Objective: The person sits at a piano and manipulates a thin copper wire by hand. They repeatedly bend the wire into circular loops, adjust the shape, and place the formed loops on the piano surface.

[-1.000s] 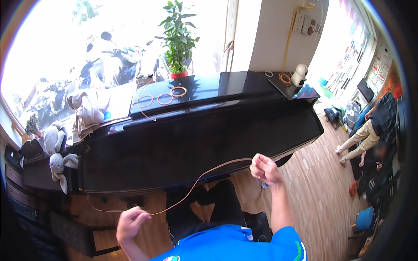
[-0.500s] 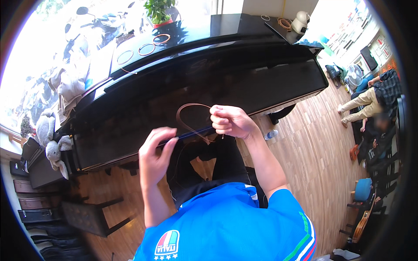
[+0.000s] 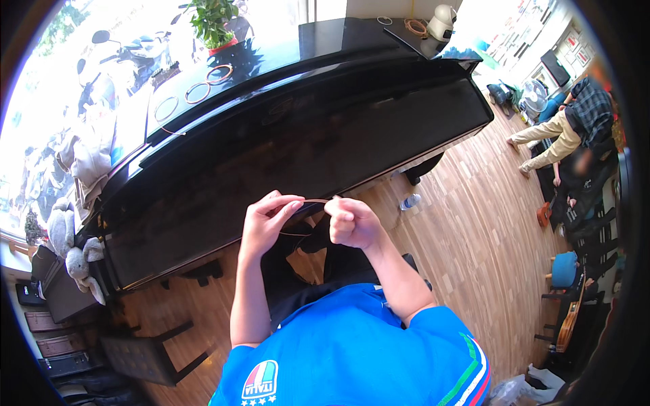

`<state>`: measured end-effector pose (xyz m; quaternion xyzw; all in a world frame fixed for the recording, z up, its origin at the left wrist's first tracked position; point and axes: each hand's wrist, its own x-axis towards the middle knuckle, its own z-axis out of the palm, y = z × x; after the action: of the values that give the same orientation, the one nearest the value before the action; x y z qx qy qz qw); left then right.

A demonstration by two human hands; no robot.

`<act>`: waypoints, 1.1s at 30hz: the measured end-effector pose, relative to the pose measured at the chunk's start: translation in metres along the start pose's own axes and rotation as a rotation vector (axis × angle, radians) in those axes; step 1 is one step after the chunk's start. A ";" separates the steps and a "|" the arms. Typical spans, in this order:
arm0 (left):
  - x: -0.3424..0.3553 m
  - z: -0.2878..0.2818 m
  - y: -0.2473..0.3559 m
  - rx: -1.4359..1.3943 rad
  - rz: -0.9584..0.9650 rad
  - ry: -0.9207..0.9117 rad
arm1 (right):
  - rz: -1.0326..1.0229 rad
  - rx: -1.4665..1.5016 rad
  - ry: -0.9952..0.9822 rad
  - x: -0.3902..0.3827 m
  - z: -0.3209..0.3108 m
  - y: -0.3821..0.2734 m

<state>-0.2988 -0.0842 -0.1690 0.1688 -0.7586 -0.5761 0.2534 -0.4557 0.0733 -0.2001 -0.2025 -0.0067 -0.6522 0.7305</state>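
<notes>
My left hand (image 3: 266, 224) pinches a thin copper-coloured strand (image 3: 314, 200) that spans to my right hand (image 3: 355, 223), whose fingers are curled shut on it. Both hands are close together, low in front of the glossy black upright piano (image 3: 291, 135). Part of a loop of the strand shows below my fingers; the rest is hard to make out against the dark clothing. On the piano top lie several rings of similar coiled strand (image 3: 198, 93).
A plush rabbit (image 3: 81, 267), draped cloth (image 3: 91, 159), potted plant (image 3: 210, 24) and white camera device (image 3: 441, 22) sit around the piano. A plastic bottle (image 3: 410, 201) stands on the floor. People (image 3: 555, 135) are at the right; a dark bench (image 3: 139, 358) is lower left.
My hands have drawn together from wide apart, taking up the long span of strand. My left hand has risen and moved rightward; the view has shifted.
</notes>
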 end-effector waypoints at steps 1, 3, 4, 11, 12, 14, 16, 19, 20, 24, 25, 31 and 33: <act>-0.003 0.007 -0.006 -0.039 -0.028 0.100 | -0.111 0.133 0.022 0.000 0.003 0.003; -0.008 0.018 -0.013 -0.056 -0.042 0.257 | -0.359 0.297 0.101 0.002 0.015 0.002; -0.011 0.022 -0.014 -0.065 -0.055 0.293 | -0.444 0.242 0.099 0.004 0.018 0.000; -0.025 0.057 0.018 0.236 0.121 0.017 | -0.716 -1.072 0.518 0.030 0.043 0.014; -0.029 0.052 0.030 0.336 0.022 -0.101 | -0.728 -1.408 0.539 0.032 0.044 0.015; -0.036 0.045 0.032 0.461 0.014 -0.131 | -0.550 -1.803 0.405 0.028 0.052 0.008; -0.041 0.032 0.043 0.546 -0.007 -0.203 | -0.328 -1.963 0.331 0.021 0.050 0.003; -0.047 0.007 0.065 0.621 -0.017 -0.212 | 0.067 -2.051 0.225 0.010 0.053 -0.011; -0.050 -0.002 0.068 0.578 -0.017 -0.195 | 0.285 -1.896 0.183 0.010 0.058 -0.017; -0.058 -0.015 0.071 0.248 0.042 -0.227 | 0.638 -1.028 -0.057 0.003 0.067 -0.022; -0.057 -0.013 0.071 0.175 0.048 -0.226 | 0.588 -0.822 -0.045 -0.002 0.060 -0.018; -0.063 -0.002 0.059 -0.079 -0.079 0.082 | -0.272 0.010 -0.294 -0.002 0.041 0.023; -0.062 0.002 0.057 -0.065 -0.106 0.111 | -0.499 0.192 -0.161 0.007 0.055 0.027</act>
<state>-0.2478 -0.0330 -0.1264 0.2320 -0.7144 -0.6027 0.2695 -0.4147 0.0851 -0.1550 -0.1755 -0.1759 -0.7901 0.5603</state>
